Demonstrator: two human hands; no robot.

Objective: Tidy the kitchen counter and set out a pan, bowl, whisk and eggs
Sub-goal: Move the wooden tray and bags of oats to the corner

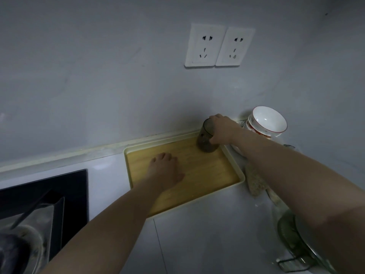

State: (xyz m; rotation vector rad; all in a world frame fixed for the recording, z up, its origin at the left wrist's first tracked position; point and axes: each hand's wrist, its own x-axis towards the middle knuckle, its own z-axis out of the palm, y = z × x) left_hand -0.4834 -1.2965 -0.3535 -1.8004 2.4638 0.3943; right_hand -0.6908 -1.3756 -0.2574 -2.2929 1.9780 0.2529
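A yellow wood-look tray with a pale rim lies on the white counter against the wall. My left hand rests flat on its middle, fingers relaxed. At the tray's far right corner stands a dark tinted glass, and my right hand grips it from the right side and top. Just right of the glass, white bowls with red trim are stacked and tilted against the wall. A pan shows dimly on the black stove at the lower left.
The black stove top fills the left edge. A speckled sponge or brush lies right of the tray. A glass lid on a wire rack sits at the lower right under my forearm. Two wall sockets are above.
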